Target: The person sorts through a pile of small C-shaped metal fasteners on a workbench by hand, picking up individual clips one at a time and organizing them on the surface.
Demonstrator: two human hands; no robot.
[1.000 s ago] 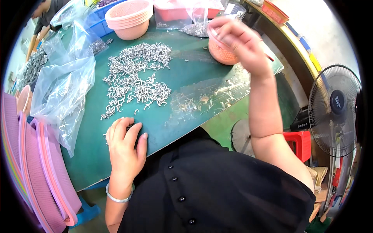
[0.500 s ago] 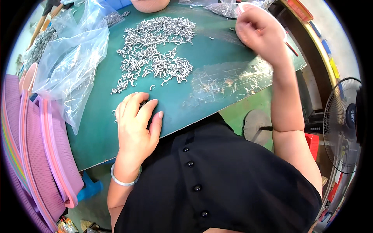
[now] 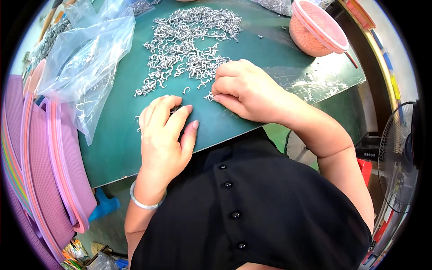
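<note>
While your left hand [image 3: 164,135] lies flat and open on the green worktop [image 3: 117,148], pinch just one small metal hook [image 3: 209,96] with your curled right hand [image 3: 245,90] at the near edge of the hook pile [image 3: 189,49].

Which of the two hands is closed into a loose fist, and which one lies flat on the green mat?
The right hand is curled, fingertips at the edge of the pile of small metal hooks. The left hand lies flat, palm down, on the green mat.
</note>
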